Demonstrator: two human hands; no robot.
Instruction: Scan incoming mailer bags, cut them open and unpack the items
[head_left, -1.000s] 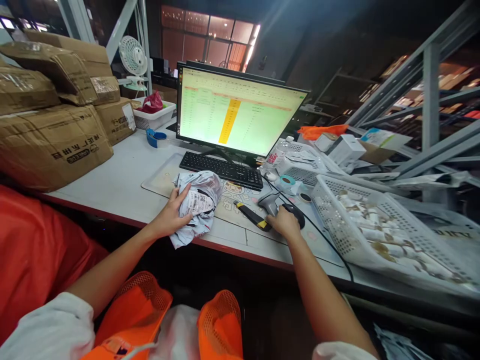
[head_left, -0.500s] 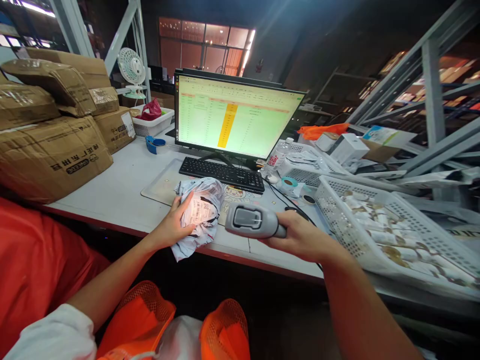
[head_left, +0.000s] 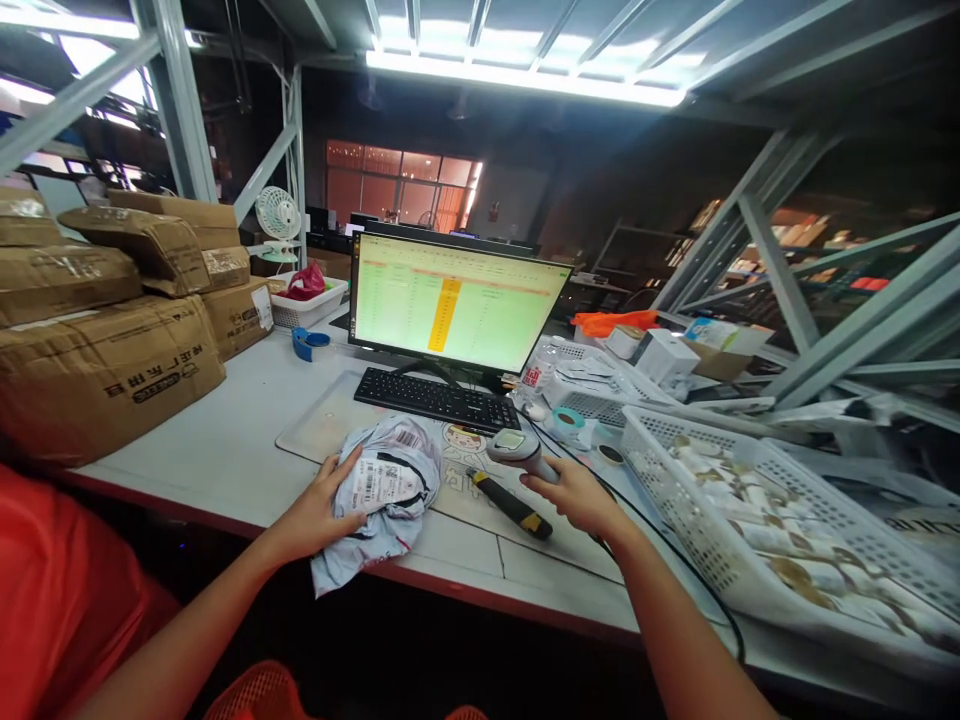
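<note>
Head camera view over a white counter (head_left: 172, 440): the left hand (head_left: 319, 510) clasps a crumpled grey poly mailer (head_left: 382, 495), its fingers (head_left: 341, 480) spread across the package, which bears a barcode label and lies on a desk mat (head_left: 319, 415) near the counter's front edge. The right hand (head_left: 574, 497), fingers (head_left: 544, 482) curled around the grip, holds a handheld barcode scanner (head_left: 517, 450) above the mat. A black-and-yellow utility knife (head_left: 510, 503) lies just beside that hand. Behind are a keyboard (head_left: 435, 400) and a monitor (head_left: 457, 300) showing a spreadsheet. A white mesh basket (head_left: 675, 500) of small rolled items sits right; stacked cardboard cartons (head_left: 97, 375) stand left.
</note>
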